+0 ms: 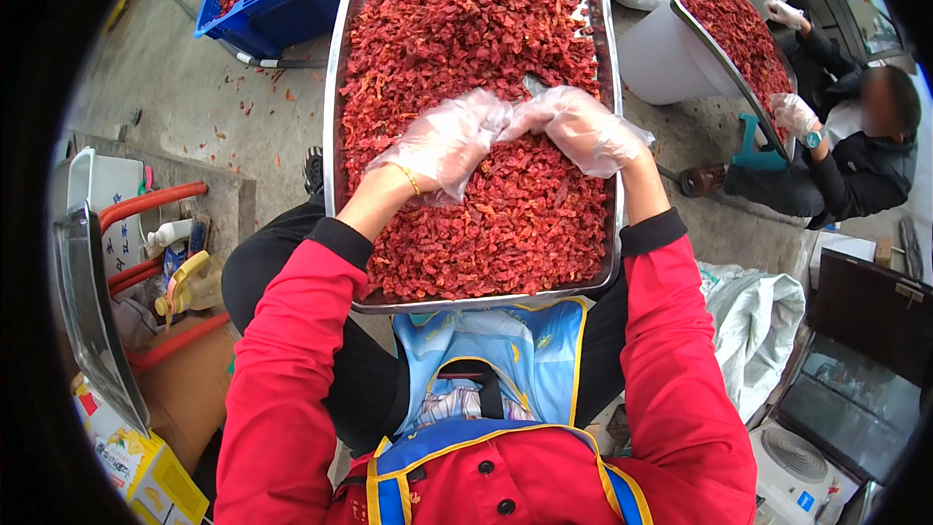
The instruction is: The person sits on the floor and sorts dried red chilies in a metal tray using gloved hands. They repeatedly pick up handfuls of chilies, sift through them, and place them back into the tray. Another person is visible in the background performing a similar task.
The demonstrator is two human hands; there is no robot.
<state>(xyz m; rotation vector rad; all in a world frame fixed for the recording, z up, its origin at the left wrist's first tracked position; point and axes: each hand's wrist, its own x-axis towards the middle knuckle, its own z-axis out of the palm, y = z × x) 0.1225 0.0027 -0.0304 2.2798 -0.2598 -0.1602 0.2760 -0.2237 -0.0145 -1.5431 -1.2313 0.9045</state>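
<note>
A metal tray lies before me, heaped with small dried red pieces. Clear plastic gloves cover both my hands, which meet over the middle of the tray. My left hand has its fingers bent toward the other hand, and a gold-coloured bracelet circles that wrist. Close against it, my right hand curls with its fingertips near the left fingers. Whether either hand pinches a piece is hidden by the gloves and fingers. Just beyond the right hand a small grey shiny patch shows among the pieces; what it is I cannot tell.
A blue plastic crate of red pieces stands at far left. At right, a person with gloved hands works at another tray beside a white tub. A white woven sack lies right; red hose lies left.
</note>
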